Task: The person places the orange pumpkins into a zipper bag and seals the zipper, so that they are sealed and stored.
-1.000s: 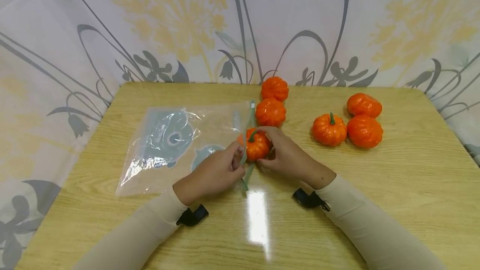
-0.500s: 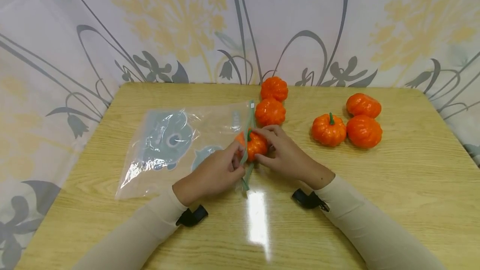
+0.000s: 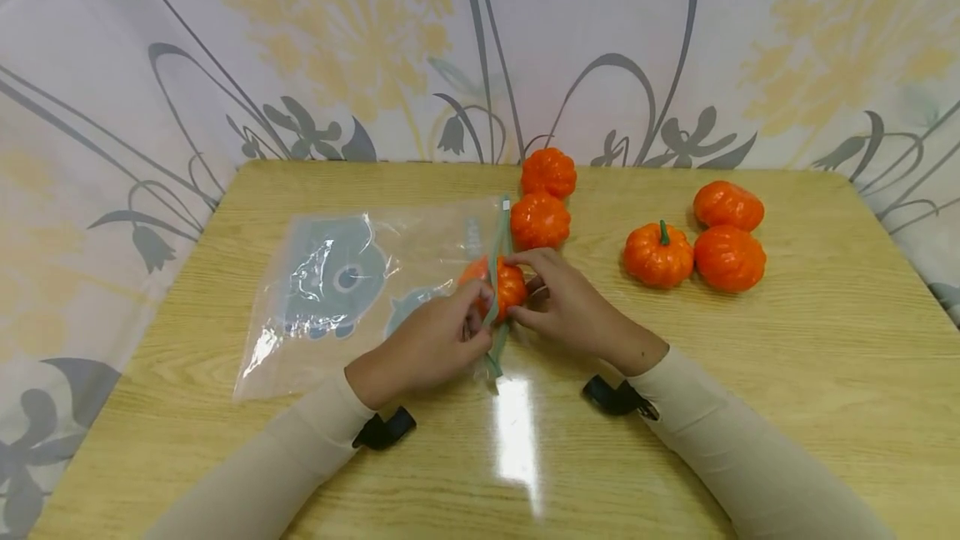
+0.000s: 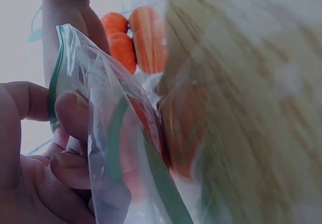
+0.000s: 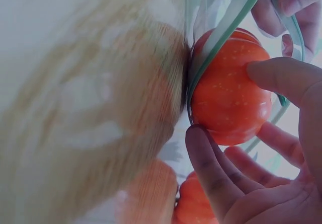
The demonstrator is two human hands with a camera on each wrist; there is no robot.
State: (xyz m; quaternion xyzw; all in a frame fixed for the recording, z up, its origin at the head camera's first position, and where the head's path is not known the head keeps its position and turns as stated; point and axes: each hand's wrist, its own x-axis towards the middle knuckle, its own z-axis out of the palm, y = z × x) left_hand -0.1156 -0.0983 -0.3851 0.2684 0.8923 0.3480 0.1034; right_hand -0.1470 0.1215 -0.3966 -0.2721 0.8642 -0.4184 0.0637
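Probably light, slick pumpkin (image 5: 231,93), best held round sides: half-curled right hand (image 3: 566,302) grips it; left hand (image 3: 438,344) pinches bag (image 3: 375,273).

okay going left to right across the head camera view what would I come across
Clear plastic bag with blue-grey cartoon prints, left hand, round glossy orange pumpkin at the bag's mouth, right hand, ribbed orange pumpkin with a green stem, pair of stemless-looking glossy orange pumpkins.
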